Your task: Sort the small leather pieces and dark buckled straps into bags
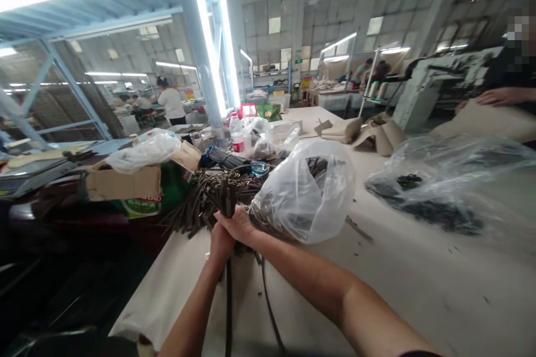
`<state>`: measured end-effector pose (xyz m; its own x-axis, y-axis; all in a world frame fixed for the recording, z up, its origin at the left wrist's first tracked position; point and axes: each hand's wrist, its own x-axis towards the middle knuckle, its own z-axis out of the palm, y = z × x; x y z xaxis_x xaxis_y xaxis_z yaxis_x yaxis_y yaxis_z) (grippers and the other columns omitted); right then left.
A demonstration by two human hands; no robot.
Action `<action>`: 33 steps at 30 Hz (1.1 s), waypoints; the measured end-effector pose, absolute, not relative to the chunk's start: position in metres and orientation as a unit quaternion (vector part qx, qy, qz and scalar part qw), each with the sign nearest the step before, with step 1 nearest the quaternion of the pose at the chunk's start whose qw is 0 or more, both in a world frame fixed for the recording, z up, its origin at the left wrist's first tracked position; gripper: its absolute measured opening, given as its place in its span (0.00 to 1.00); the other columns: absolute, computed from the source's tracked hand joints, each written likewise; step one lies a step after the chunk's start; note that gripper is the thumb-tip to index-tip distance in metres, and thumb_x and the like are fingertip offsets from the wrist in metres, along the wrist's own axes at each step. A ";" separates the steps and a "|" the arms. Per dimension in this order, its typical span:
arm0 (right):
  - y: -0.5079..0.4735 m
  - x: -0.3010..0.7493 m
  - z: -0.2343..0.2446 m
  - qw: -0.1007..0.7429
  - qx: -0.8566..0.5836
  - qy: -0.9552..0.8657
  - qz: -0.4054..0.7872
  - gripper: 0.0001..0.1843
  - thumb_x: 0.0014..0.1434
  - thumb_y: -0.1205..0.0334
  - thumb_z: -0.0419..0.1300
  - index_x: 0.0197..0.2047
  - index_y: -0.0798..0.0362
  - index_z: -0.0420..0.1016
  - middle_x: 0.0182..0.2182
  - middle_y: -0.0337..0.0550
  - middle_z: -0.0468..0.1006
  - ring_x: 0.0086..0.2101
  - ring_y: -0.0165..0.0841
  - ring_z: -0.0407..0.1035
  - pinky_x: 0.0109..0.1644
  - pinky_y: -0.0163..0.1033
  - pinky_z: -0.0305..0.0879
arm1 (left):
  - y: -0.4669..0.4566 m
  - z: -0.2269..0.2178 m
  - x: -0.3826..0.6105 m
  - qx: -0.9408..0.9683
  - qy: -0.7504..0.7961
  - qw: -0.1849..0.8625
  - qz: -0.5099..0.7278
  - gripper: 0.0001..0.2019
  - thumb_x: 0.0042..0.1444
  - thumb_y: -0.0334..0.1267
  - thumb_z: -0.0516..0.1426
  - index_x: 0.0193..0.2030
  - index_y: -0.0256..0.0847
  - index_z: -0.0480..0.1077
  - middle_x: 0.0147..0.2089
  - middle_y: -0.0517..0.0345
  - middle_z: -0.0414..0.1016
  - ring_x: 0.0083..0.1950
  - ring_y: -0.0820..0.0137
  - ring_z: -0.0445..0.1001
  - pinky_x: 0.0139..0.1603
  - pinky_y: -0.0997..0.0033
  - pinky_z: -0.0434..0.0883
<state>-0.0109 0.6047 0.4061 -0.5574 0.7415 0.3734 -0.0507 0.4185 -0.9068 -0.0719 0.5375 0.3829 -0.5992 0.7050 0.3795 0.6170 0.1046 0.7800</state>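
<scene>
Close together over the pale table [402,290], my left hand [221,241] and my right hand [239,225] are closed round a bundle of dark strips [226,196]. The strips' upper ends stick out above my fingers, and two long ones hang toward me across the tabletop. More loose dark strips [195,201] spread out in a heap just to the left. Right beside my right hand lies a translucent plastic bag [304,195], its mouth showing dark strips inside. My fingertips are partly hidden by the bundle.
A cardboard box [125,181] with plastic on it stands at left. Behind are blue-handled scissors [259,167] and a bottle [234,124]. At right lie a clear bag of dark pieces [439,195] and brown sheets [381,131]. Another person's hand [505,96] rests on brown material.
</scene>
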 end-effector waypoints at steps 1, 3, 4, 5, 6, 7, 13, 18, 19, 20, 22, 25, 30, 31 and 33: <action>0.606 -0.006 0.412 0.415 -0.229 -0.732 0.489 0.09 0.53 0.57 0.65 0.25 0.50 0.75 0.30 0.43 0.81 0.36 0.40 0.75 0.43 0.41 0.68 | 0.535 0.389 -0.071 0.460 0.734 0.054 0.497 0.13 0.44 0.42 0.62 0.37 0.38 0.73 0.37 0.46 0.80 0.43 0.51 0.79 0.45 0.56 0.73; 0.611 0.009 0.431 0.434 -0.217 -0.718 0.499 0.12 0.57 0.54 0.61 0.28 0.51 0.76 0.30 0.42 0.81 0.35 0.37 0.75 0.42 0.40 0.69 | 0.528 0.403 -0.070 0.485 0.691 0.086 0.529 0.21 0.44 0.44 0.64 0.45 0.38 0.74 0.47 0.47 0.80 0.51 0.53 0.77 0.51 0.59 0.73; 0.615 0.019 0.444 0.448 -0.205 -0.703 0.513 0.14 0.59 0.51 0.59 0.28 0.52 0.76 0.29 0.42 0.80 0.33 0.36 0.74 0.40 0.39 0.69 | 0.525 0.411 -0.069 0.481 0.658 0.105 0.569 0.26 0.45 0.47 0.65 0.50 0.39 0.72 0.53 0.47 0.78 0.57 0.55 0.75 0.54 0.61 0.72; 0.619 0.032 0.459 0.464 -0.186 -0.683 0.532 0.17 0.59 0.48 0.58 0.29 0.52 0.76 0.28 0.42 0.80 0.31 0.34 0.73 0.38 0.38 0.69 | 0.523 0.419 -0.067 0.461 0.624 0.122 0.619 0.29 0.47 0.50 0.64 0.55 0.39 0.70 0.58 0.47 0.75 0.61 0.57 0.72 0.56 0.63 0.71; 0.625 0.047 0.476 0.481 -0.161 -0.658 0.557 0.20 0.59 0.45 0.58 0.29 0.53 0.76 0.28 0.42 0.79 0.29 0.33 0.72 0.35 0.37 0.69 | 0.521 0.426 -0.065 0.427 0.595 0.136 0.667 0.31 0.50 0.54 0.63 0.57 0.40 0.68 0.60 0.48 0.73 0.62 0.59 0.71 0.56 0.65 0.71; 0.632 0.064 0.494 0.498 -0.130 -0.628 0.583 0.22 0.57 0.41 0.59 0.29 0.54 0.75 0.27 0.42 0.78 0.28 0.32 0.70 0.33 0.36 0.68 | 0.521 0.433 -0.062 0.390 0.574 0.146 0.705 0.31 0.51 0.58 0.61 0.57 0.40 0.68 0.59 0.48 0.74 0.61 0.60 0.72 0.54 0.66 0.72; 0.692 0.176 0.589 0.580 -0.088 -0.589 0.556 0.23 0.55 0.39 0.63 0.30 0.51 0.68 0.28 0.40 0.73 0.32 0.32 0.73 0.36 0.39 0.74 | 0.558 0.454 -0.010 0.378 0.600 0.261 0.655 0.35 0.44 0.65 0.63 0.48 0.37 0.68 0.43 0.51 0.78 0.39 0.67 0.78 0.35 0.71 0.73; 0.744 0.233 0.598 0.636 -0.120 -0.607 0.462 0.20 0.57 0.42 0.63 0.30 0.50 0.66 0.28 0.40 0.72 0.33 0.34 0.73 0.40 0.44 0.76 | 0.596 0.454 0.034 0.494 0.701 0.237 0.456 0.25 0.47 0.62 0.62 0.35 0.39 0.68 0.29 0.58 0.73 0.28 0.70 0.72 0.29 0.72 0.64; 0.752 0.239 0.594 0.639 -0.124 -0.600 0.465 0.20 0.55 0.43 0.65 0.30 0.49 0.65 0.27 0.40 0.72 0.32 0.34 0.73 0.39 0.45 0.76 | 0.600 0.454 0.039 0.522 0.715 0.194 0.423 0.23 0.48 0.60 0.62 0.31 0.40 0.67 0.26 0.59 0.71 0.28 0.71 0.70 0.29 0.72 0.62; 0.759 0.242 0.588 0.642 -0.130 -0.589 0.472 0.19 0.53 0.44 0.66 0.29 0.49 0.65 0.26 0.40 0.72 0.30 0.34 0.72 0.38 0.45 0.76 | 0.603 0.454 0.043 0.545 0.721 0.160 0.397 0.22 0.49 0.59 0.62 0.27 0.40 0.67 0.25 0.60 0.70 0.28 0.71 0.68 0.29 0.73 0.60; 0.770 0.246 0.576 0.654 -0.148 -0.560 0.486 0.18 0.51 0.48 0.68 0.29 0.49 0.66 0.24 0.39 0.72 0.27 0.34 0.71 0.34 0.44 0.75 | 0.605 0.458 0.049 0.564 0.712 0.153 0.389 0.22 0.52 0.57 0.60 0.23 0.40 0.66 0.23 0.60 0.69 0.26 0.73 0.66 0.29 0.73 0.59; 0.785 0.242 0.563 0.679 -0.176 -0.529 0.478 0.15 0.50 0.52 0.68 0.30 0.50 0.67 0.23 0.37 0.72 0.25 0.33 0.70 0.33 0.42 0.73 | 0.606 0.476 0.054 0.567 0.635 0.257 0.459 0.23 0.56 0.57 0.54 0.21 0.40 0.66 0.21 0.59 0.69 0.23 0.74 0.64 0.29 0.73 0.61; 0.800 0.223 0.554 0.724 -0.197 -0.529 0.396 0.13 0.53 0.54 0.67 0.29 0.50 0.69 0.22 0.35 0.72 0.25 0.30 0.70 0.35 0.40 0.71 | 0.611 0.538 0.058 0.547 0.488 0.352 0.582 0.24 0.53 0.59 0.60 0.23 0.39 0.64 0.22 0.59 0.69 0.23 0.76 0.67 0.27 0.74 0.64; 0.799 0.218 0.553 0.728 -0.194 -0.536 0.380 0.13 0.53 0.54 0.68 0.29 0.51 0.70 0.22 0.35 0.72 0.26 0.30 0.70 0.36 0.40 0.71 | 0.614 0.551 0.058 0.549 0.473 0.352 0.593 0.24 0.55 0.58 0.60 0.23 0.39 0.63 0.23 0.59 0.68 0.23 0.76 0.67 0.27 0.74 0.64; 0.793 0.204 0.553 0.724 -0.184 -0.555 0.366 0.14 0.54 0.53 0.68 0.29 0.52 0.70 0.23 0.35 0.72 0.26 0.29 0.70 0.36 0.38 0.70 | 0.620 0.573 0.060 0.556 0.462 0.326 0.609 0.24 0.59 0.58 0.57 0.25 0.38 0.64 0.25 0.58 0.68 0.26 0.75 0.70 0.28 0.74 0.66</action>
